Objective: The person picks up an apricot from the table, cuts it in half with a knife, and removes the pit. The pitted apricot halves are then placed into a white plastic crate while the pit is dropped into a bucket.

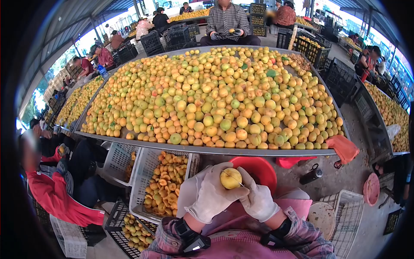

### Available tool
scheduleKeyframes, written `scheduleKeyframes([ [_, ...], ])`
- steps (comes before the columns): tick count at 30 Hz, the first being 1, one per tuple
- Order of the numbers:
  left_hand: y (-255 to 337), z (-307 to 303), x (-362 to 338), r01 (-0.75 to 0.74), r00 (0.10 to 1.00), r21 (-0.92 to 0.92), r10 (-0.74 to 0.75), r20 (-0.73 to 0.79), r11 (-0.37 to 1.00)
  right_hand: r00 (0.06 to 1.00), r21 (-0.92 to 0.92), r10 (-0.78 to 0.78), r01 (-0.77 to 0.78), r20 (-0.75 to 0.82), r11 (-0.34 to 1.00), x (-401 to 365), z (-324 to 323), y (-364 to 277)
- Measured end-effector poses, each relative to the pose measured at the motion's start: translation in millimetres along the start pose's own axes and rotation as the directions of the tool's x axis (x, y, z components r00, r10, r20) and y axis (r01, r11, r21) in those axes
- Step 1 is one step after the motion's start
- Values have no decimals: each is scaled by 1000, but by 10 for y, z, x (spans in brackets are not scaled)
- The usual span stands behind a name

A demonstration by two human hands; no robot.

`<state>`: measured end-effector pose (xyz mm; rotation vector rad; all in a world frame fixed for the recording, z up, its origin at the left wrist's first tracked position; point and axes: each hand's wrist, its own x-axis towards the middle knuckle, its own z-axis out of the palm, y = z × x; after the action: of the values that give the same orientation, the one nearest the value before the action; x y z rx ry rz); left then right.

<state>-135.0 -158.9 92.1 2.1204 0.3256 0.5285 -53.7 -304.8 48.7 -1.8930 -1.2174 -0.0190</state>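
Note:
Both my hands wear pale work gloves and are raised between my lap and the table edge. My left hand [213, 194] is closed around a yellow apricot [230, 179], holding it up toward my right hand. Close against the fruit's right side, my right hand [258, 200] has its fingers curled in a pinch. A thin dark line crosses the apricot, and a narrow, shiny sliver shows beside the right fingers; most of that slim tool is hidden. Behind the hands stands a red basin [263, 168], partly covered by them.
A metal-rimmed table [207, 150] ahead holds a heap of apricots [207, 99]. At left, a white crate [139, 181] contains split apricots [167, 183]; a black crate [118, 237] sits below. A bottle [311, 174] and white basket [349, 216] stand right. Co-workers sit around.

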Motion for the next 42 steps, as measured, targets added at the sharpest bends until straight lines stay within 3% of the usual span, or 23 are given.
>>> scheduleKeyframes([
  [2,-60,43,1,140,990,-57,-140,10,988,999,-21,27,-26,32,999,-7,3,-4],
  [5,-129,63,23,163,986,-60,-162,27,985,997,-41,43,-41,59,998,-21,10,19],
  [11,-73,-71,65,56,992,177,-74,97,983,996,62,44,-49,77,997,-56,124,82],
  [15,-182,-64,46,79,987,135,-97,132,988,990,41,109,-112,86,993,-114,198,61],
  [17,-211,-55,35,96,986,5,-96,139,995,993,79,94,-99,72,992,-91,202,27],
  [18,-175,-67,35,67,988,75,-77,137,995,974,129,179,-197,136,972,-64,139,-14],
  [19,-84,-108,65,129,975,29,-132,178,991,947,174,244,-281,209,944,-13,125,0],
  [20,-145,-71,54,75,984,93,-89,156,993,976,285,153,-193,156,939,0,198,93],
  [21,-342,31,32,77,984,46,-83,155,996,993,389,72,-104,97,915,-14,265,202],
  [22,-233,-34,62,113,972,71,-125,198,991,978,502,89,-174,189,847,9,279,282],
  [23,-279,-10,51,146,955,22,-147,258,989,912,635,183,-389,366,667,49,169,221],
  [25,-428,154,-17,210,960,-207,-161,230,956,772,566,283,-618,569,545,203,-55,-6],
  [29,-448,129,-92,212,954,-167,-167,247,963,780,610,194,-595,594,524,197,-30,40],
  [31,-451,128,-138,138,969,-81,-118,218,987,755,617,153,-619,637,485,171,-39,57],
  [38,-341,81,-362,153,967,-142,-118,226,978,732,614,64,-612,678,499,73,-40,82],
  [40,-298,57,-394,126,970,-161,-87,225,979,835,646,-101,-336,541,685,29,39,171],
  [42,-453,144,-395,87,967,-206,-33,254,975,828,629,-83,-352,555,693,18,1,142],
])
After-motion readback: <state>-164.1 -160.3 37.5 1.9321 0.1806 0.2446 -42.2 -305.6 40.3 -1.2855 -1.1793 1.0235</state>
